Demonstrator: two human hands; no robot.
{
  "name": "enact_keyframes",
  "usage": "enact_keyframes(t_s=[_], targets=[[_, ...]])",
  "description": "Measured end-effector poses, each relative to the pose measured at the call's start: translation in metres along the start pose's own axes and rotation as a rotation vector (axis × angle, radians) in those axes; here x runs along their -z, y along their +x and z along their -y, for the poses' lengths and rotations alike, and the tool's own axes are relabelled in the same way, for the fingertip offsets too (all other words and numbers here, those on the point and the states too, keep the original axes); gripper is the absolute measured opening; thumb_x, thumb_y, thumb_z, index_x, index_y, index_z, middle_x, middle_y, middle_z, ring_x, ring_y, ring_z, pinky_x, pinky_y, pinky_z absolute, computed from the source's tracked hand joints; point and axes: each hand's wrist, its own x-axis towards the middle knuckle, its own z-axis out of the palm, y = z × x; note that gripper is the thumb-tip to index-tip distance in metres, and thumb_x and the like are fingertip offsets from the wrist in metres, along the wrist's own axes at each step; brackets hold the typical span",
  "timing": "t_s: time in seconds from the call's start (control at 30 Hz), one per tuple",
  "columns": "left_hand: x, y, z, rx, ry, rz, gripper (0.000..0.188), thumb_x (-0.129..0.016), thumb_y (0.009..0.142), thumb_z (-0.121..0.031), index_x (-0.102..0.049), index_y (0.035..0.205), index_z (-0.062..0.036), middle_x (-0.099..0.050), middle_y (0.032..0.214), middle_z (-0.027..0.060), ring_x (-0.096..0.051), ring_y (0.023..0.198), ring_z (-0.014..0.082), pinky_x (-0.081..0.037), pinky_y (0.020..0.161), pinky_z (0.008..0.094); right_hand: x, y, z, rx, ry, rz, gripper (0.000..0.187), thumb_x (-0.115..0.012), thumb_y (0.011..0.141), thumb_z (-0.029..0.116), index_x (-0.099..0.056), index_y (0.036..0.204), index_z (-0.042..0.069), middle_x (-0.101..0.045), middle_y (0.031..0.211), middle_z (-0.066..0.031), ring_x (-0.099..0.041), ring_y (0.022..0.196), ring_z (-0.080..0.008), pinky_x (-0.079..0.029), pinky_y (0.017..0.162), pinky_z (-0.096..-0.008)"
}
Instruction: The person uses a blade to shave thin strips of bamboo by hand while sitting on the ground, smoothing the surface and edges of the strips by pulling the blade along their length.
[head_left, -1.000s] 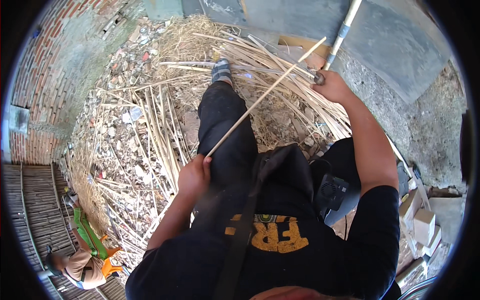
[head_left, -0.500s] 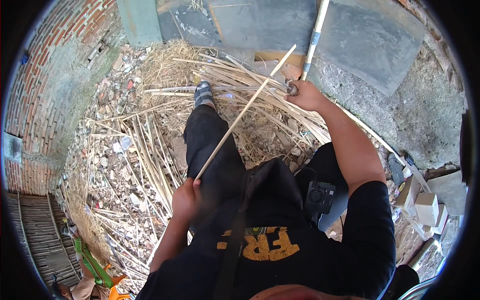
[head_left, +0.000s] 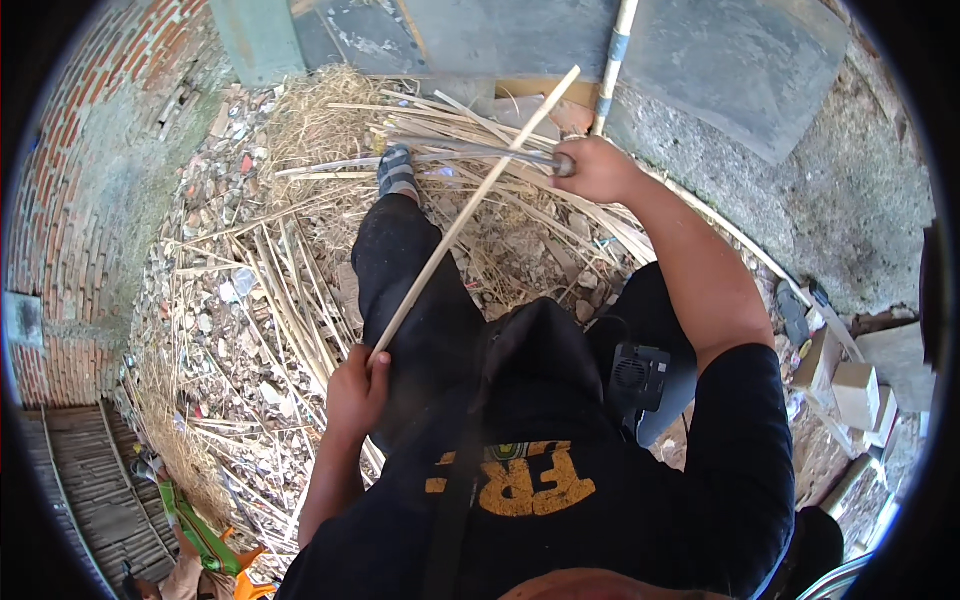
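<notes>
My left hand (head_left: 355,395) is closed around the near end of a long pale bamboo strip (head_left: 440,253). The strip slants away over my left thigh, its far end pointing up and right. My right hand (head_left: 603,172) grips the round handle of a machete (head_left: 565,164), whose thin grey blade reaches leftward and crosses the strip near its far end. Blur on the blade hides whether it touches the strip. Several cut bamboo strips (head_left: 600,215) lie in a pile beneath the blade.
My left foot in a checked grey shoe (head_left: 396,170) rests by the pile. More strips (head_left: 283,310) and dry straw (head_left: 325,115) cover stony rubble. A pole (head_left: 614,65) leans at the grey wall panels. Pale blocks (head_left: 856,393) stand at right; another person (head_left: 190,580) shows at lower left.
The whole view has shifted slightly. The machete blade has swung so its far end sits higher, away from me. My left hand still holds the strip at its near end.
</notes>
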Motion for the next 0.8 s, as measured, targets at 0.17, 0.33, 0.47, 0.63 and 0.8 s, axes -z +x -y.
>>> enact_keyframes(t_s=[0.17,0.33,0.47,0.63,0.8], targets=[[-0.015,0.011,0.015,-0.108,0.0,-0.05,0.027,-0.048,0.103,-0.025,-0.056,0.093,-0.001,-0.06,0.073,0.0257,-0.06,0.07,0.0476,-0.044,0.061,0.052,-0.006,-0.001,0.024,0.103,-0.042,0.029,0.026,-0.076,0.08,0.029,-0.064,0.082,0.006,-0.065,0.071,-0.015,-0.066,0.072,-0.0357,-0.051,0.066,-0.0469],[-0.023,0.018,0.03,-0.169,-0.102,-0.049,0.029,-0.046,0.104,-0.025,-0.053,0.09,-0.0007,-0.056,0.069,0.0237,-0.057,0.066,0.0449,-0.042,0.059,0.0487,-0.001,0.007,0.014,-0.102,-0.149,0.067,0.024,-0.07,0.077,0.026,-0.068,0.094,0.008,-0.071,0.086,-0.0135,-0.069,0.086,-0.0342,-0.055,0.077,-0.0475],[-0.015,0.024,0.021,-0.137,-0.089,0.069,0.036,-0.049,0.104,-0.031,-0.049,0.084,-0.0012,-0.053,0.064,0.0203,-0.055,0.061,0.0416,-0.041,0.056,0.0456,-0.001,0.003,0.015,-0.123,-0.177,0.047,0.019,-0.066,0.079,0.023,-0.068,0.094,0.012,-0.072,0.088,-0.0107,-0.07,0.088,-0.031,-0.056,0.077,-0.046],[-0.008,0.035,0.03,-0.134,-0.147,0.166,0.041,-0.051,0.104,-0.035,-0.048,0.082,-0.0002,-0.05,0.061,0.0176,-0.05,0.056,0.0349,-0.04,0.056,0.0426,-0.001,0.007,0.04,-0.095,-0.208,0.137,0.014,-0.066,0.079,0.021,-0.069,0.091,0.015,-0.071,0.087,-0.0079,-0.07,0.089,-0.0283,-0.056,0.076,-0.0451],[0.0,0.048,0.026,-0.153,-0.198,0.227,0.044,-0.047,0.105,-0.036,-0.048,0.08,0.0001,-0.048,0.059,0.014,-0.046,0.055,0.0271,-0.037,0.055,0.0413,-0.011,0.019,-0.006,-0.242,-0.046,-0.119,0.017,-0.065,0.08,0.022,-0.071,0.092,0.012,-0.072,0.09,-0.0118,-0.069,0.09,-0.0313,-0.056,0.081,-0.0443]])
